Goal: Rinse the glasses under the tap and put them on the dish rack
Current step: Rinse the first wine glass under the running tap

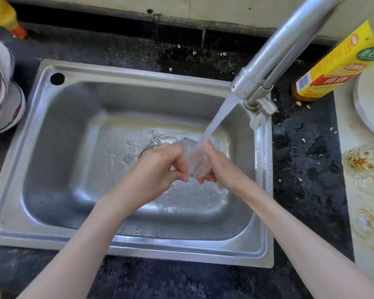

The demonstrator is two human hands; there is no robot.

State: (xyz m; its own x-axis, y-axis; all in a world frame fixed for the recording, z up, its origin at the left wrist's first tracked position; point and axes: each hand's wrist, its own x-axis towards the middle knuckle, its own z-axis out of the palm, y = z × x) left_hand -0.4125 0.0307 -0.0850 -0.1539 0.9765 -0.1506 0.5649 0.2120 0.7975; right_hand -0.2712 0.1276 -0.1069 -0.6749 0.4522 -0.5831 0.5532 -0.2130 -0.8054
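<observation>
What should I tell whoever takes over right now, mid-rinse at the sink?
Left hand and right hand: both closed on one clear glass, held over the sink under the running tap.
Other glasses: on the counter at right, apparently not rinsed yet.
Stacked dishes stand left of the sink; whether that is the dish rack, I cannot tell.
Done: first rinse under way.
Left: finish it, rack it, repeat for the rest.

Yellow bottle (333, 67) at right of sink | label carries print and a barcode | characters seen upside down, none legible
</observation>
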